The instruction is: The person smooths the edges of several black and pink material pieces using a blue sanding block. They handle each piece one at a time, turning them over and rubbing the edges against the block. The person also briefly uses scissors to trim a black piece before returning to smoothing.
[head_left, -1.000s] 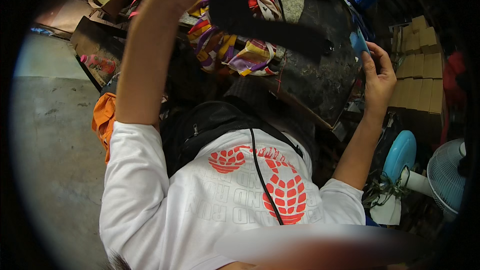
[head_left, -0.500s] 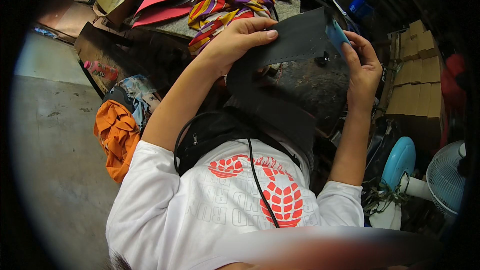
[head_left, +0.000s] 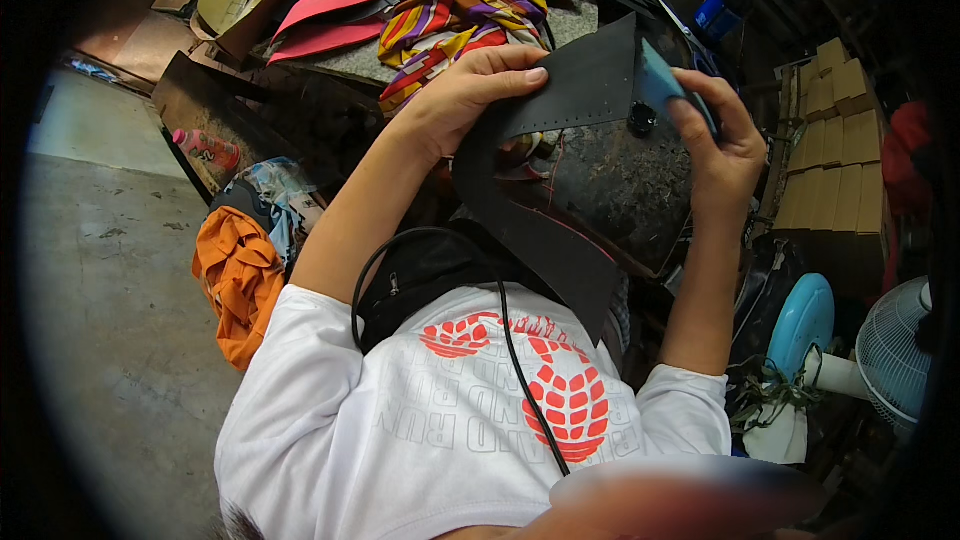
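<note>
My left hand [head_left: 480, 90] is closed on a black, flexible flat sheet [head_left: 575, 90], thumb on top. Small holes run in a row along the sheet's near edge. From it a curved black strip bends down toward my lap. My right hand [head_left: 722, 145] pinches a thin, flat blue piece [head_left: 657, 78] between thumb and fingers, just right of the sheet's right edge. Exactly what kind of piece it is does not show. Below them lies a dark, worn work surface [head_left: 610, 175] with a small round black object [head_left: 642, 120] on it.
Beyond my left hand lie a colourful striped cloth [head_left: 465, 15] and pink cut pieces [head_left: 335, 5]. Scissors [head_left: 690, 35] and a blue container [head_left: 715, 12] are at the far right. Stacked tan boxes [head_left: 835, 160] and a fan [head_left: 895, 355] stand at right. Orange cloth [head_left: 238, 285] sits left.
The blue piece has tilted and shifted slightly left in my right hand. The black sheet's right edge has moved a little left, and its hanging strip has swung slightly.
</note>
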Available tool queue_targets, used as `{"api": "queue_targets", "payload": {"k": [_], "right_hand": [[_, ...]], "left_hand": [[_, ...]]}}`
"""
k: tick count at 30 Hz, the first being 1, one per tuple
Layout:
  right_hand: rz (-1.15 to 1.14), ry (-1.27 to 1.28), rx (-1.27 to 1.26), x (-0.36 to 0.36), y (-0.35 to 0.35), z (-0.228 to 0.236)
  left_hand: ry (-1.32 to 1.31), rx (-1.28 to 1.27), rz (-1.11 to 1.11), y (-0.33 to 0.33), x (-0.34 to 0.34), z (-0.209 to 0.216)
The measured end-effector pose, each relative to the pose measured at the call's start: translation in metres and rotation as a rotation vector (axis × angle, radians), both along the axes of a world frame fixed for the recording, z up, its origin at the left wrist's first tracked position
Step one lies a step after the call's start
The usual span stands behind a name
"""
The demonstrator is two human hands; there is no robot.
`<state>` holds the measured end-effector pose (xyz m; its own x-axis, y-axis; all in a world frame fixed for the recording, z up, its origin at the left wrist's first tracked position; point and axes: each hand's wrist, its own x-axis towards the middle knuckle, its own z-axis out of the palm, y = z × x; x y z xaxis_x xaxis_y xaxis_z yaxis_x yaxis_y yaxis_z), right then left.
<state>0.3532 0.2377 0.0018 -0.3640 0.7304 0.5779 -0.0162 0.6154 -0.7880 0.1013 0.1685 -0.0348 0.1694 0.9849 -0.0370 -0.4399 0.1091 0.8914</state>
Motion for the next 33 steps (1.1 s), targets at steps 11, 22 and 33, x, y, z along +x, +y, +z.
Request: {"api": "queue_targets", "payload": {"k": [11, 22, 33], "right_hand": [[0.019, -0.082, 0.432, 0.001, -0.006, 0.008], [-0.198, -0.043, 0.276, -0.024, 0.027, -0.009], [-0.447, -0.982, 0.535, 0.043, 0.016, 0.01]], "left_hand": [[-0.1, -0.014, 0.011, 0.001, -0.001, 0.003], [-0.043, -0.012, -0.003, 0.002, -0.004, 0.003], [0.051, 0.043, 0.144, -0.01, -0.02, 0.011]]}}
